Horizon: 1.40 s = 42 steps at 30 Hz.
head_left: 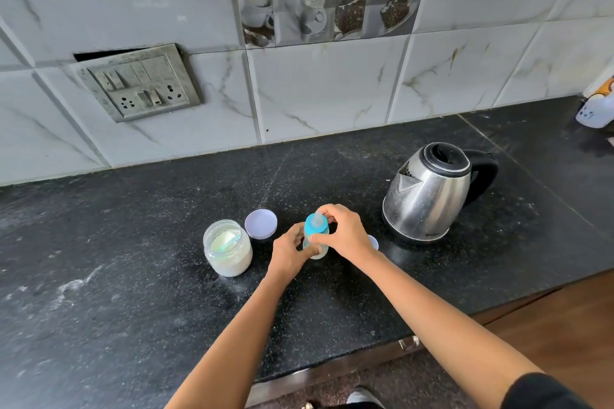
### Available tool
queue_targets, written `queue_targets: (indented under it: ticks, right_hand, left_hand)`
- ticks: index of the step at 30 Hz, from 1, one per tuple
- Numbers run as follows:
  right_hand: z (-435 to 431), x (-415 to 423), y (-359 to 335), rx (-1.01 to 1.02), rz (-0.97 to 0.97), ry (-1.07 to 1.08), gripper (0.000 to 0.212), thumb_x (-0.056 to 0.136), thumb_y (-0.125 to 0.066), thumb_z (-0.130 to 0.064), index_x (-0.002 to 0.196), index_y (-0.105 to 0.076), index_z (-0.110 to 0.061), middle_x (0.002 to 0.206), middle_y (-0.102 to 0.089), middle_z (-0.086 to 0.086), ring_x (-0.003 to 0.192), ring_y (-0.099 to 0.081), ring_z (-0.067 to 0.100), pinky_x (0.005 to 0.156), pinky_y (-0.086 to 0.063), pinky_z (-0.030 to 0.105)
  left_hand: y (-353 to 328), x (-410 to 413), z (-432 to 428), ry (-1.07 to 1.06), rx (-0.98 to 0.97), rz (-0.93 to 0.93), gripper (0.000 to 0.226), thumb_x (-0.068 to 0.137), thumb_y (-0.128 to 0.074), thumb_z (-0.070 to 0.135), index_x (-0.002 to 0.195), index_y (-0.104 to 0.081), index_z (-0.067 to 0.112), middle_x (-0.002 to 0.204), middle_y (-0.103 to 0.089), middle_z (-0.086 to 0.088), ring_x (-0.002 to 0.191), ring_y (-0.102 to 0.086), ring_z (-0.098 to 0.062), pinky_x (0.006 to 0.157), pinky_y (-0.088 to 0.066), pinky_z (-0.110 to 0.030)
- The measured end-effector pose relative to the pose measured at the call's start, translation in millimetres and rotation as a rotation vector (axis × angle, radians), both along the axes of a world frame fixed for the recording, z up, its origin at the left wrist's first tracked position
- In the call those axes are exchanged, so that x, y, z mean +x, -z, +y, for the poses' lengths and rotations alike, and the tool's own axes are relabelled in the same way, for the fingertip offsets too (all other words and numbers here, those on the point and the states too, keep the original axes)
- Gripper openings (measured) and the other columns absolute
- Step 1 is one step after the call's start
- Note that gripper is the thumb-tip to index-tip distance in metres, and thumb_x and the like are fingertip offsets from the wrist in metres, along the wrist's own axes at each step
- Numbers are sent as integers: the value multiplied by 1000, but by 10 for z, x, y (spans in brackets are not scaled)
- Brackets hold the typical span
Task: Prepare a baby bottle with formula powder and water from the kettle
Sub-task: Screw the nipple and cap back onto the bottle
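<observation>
A small baby bottle [315, 229] with a blue collar and clear teat stands on the black counter [133, 276]. My left hand [290, 251] grips the bottle's lower body. My right hand [345, 232] curls round the blue collar at the top. To the left stands an open clear jar of white formula powder [228, 251] with a scoop lying inside. Its pale lid [261, 223] lies upturned just behind it. A steel kettle [428, 192] with a black handle, lid down, sits to the right.
A small pale cap [374, 241] peeks out behind my right wrist. A switch and socket plate [139, 83] is on the tiled wall at the left. A white container [594, 109] stands at the far right. The counter's front edge runs diagonally at the lower right.
</observation>
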State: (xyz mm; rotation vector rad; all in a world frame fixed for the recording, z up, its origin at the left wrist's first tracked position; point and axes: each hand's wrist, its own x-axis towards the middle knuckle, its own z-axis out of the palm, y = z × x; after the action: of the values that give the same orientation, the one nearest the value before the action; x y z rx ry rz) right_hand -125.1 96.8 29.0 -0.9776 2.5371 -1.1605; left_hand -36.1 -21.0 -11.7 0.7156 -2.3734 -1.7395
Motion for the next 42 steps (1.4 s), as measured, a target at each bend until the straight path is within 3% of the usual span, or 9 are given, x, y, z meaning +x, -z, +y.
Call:
queue_targets:
  ticks: [9, 13, 17, 19, 24, 29, 33, 38, 42]
  right_hand:
    - [-8, -41, -15, 42, -63, -8, 50, 68, -84, -17, 114, -62, -16, 117, -65, 1, 104, -59, 11, 92, -53, 34]
    - [-32, 57, 0, 54, -37, 81, 47, 66, -84, -29, 101, -56, -16, 105, -60, -1, 92, -58, 11, 80, -53, 32]
    - [50, 59, 1, 96, 25, 78, 48, 64, -84, -42, 84, -49, -16, 87, -55, -3, 77, -49, 9, 63, -41, 24]
    - [109, 6, 2, 78, 40, 61, 49, 63, -84, -42, 88, -52, -15, 92, -55, -1, 85, -50, 12, 71, -44, 26]
    - [82, -62, -45, 30, -244, -140, 76, 75, -78, -25, 139, -37, -26, 144, -44, -7, 133, -37, 9, 111, -33, 32]
    - [104, 62, 95, -115, -255, -36, 60, 77, -75, -12, 130, -47, -21, 129, -58, -3, 122, -51, 7, 105, -42, 30]
    - [179, 37, 75, -138, -164, 87, 50, 71, -80, -15, 114, -54, -17, 95, -63, -3, 92, -60, 8, 89, -50, 26]
    - [85, -92, 13, 12, -273, -198, 72, 78, -72, -11, 140, -38, -25, 139, -50, -4, 129, -44, 8, 110, -35, 30]
    - [57, -50, 89, -86, -229, -68, 58, 74, -78, -9, 125, -55, -22, 125, -61, -8, 118, -53, 5, 105, -44, 34]
  left_hand:
    - [-9, 6, -4, -1, -13, 0, 56, 76, -77, 18, 126, -51, 23, 112, -56, 17, 106, -52, 2, 95, -35, -15]
    - [-12, 24, -3, 0, -24, 14, 55, 75, -77, 15, 123, -52, 25, 108, -57, 19, 101, -53, 5, 84, -37, -5]
    - [1, 27, -22, 0, -30, 21, 55, 75, -78, 15, 122, -52, 26, 110, -58, 17, 103, -54, 4, 81, -38, -3]
    - [5, 22, -27, 2, -34, 15, 55, 75, -78, 18, 124, -52, 25, 111, -57, 17, 103, -53, 4, 82, -37, -3]
    - [24, 21, -20, 5, -29, 13, 57, 76, -77, 19, 126, -51, 24, 115, -57, 15, 106, -52, 2, 97, -36, -15]
    - [25, 22, -24, 2, -54, 26, 54, 76, -77, 16, 122, -52, 28, 110, -58, 17, 98, -53, 12, 82, -39, -2]
    - [40, 15, -30, 1, -45, 14, 57, 75, -78, 19, 125, -52, 25, 114, -58, 15, 105, -53, 2, 94, -36, -13]
    - [44, 12, -23, 0, -46, 14, 56, 75, -78, 17, 124, -52, 25, 113, -57, 16, 106, -53, 1, 97, -38, -16]
    - [26, 13, -17, -2, -43, 17, 53, 75, -78, 18, 121, -52, 28, 108, -57, 20, 98, -53, 8, 86, -38, -6]
